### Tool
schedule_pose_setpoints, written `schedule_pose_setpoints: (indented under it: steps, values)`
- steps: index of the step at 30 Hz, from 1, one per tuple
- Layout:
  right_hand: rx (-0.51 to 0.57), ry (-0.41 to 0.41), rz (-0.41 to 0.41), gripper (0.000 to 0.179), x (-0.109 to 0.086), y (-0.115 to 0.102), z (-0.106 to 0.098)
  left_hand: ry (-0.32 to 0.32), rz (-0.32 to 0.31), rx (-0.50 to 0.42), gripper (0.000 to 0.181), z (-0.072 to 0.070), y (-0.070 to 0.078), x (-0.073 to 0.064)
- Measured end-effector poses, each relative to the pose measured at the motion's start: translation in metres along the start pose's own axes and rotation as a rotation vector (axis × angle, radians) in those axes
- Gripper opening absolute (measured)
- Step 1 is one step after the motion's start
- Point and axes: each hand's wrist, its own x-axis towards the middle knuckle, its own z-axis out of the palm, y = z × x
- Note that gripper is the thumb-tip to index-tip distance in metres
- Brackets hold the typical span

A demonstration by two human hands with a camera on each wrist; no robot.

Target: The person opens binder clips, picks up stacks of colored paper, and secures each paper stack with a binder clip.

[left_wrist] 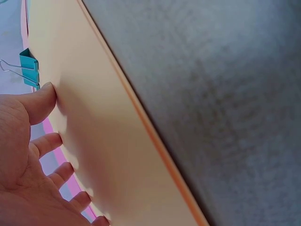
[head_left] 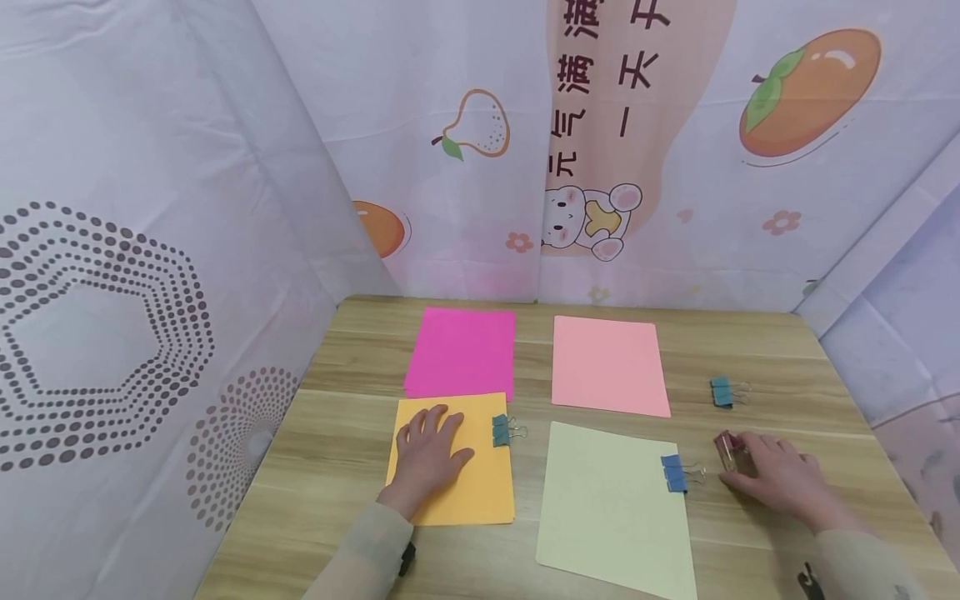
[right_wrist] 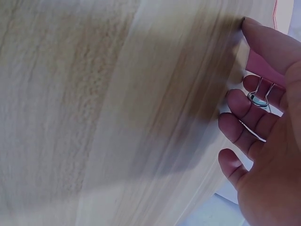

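Observation:
My left hand (head_left: 429, 454) lies spread on a stack of orange-yellow paper (head_left: 480, 492), its fingertips touching the sheet. A teal binder clip (head_left: 501, 431) grips the stack's right edge, beyond my thumb. At the right, the thumb and curled fingers of my right hand (head_left: 780, 475) are around a dark red binder clip (head_left: 724, 448) on the table. In the right wrist view, the red clip's body (right_wrist: 263, 68) shows between thumb and index finger, and its wire handle (right_wrist: 258, 100) crosses the fingers.
Pale green paper (head_left: 611, 508) carries a blue binder clip (head_left: 673, 473) on its right edge. Magenta paper (head_left: 463, 350) and pink paper (head_left: 607, 365) lie farther back. Another teal clip (head_left: 722, 392) lies alone on the wooden table (head_left: 330, 467). Printed curtains (head_left: 420, 183) stand behind.

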Motion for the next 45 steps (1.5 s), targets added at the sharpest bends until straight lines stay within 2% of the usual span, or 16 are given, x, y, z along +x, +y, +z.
schedule_pose_setpoints:
  steps: [25, 32, 38, 45]
  values:
    - [-0.005, 0.006, 0.02, 0.069, 0.0, -0.009, 0.0, 0.004, 0.001, -0.004, 0.055, -0.001, 0.001, -0.001]
    - [0.001, -0.004, 0.048, 0.074, 0.0, -0.011, 0.0, 0.003, 0.003, -0.001, 0.055, -0.002, 0.001, -0.002]
    - [0.019, -0.02, 0.074, 0.081, 0.002, -0.009, 0.004, -0.003, -0.002, 0.004, 0.055, -0.003, 0.002, -0.002]
    - [0.038, -0.07, 0.113, 0.079, 0.005, -0.008, 0.002, -0.004, 0.002, 0.001, 0.055, -0.003, 0.002, -0.002]
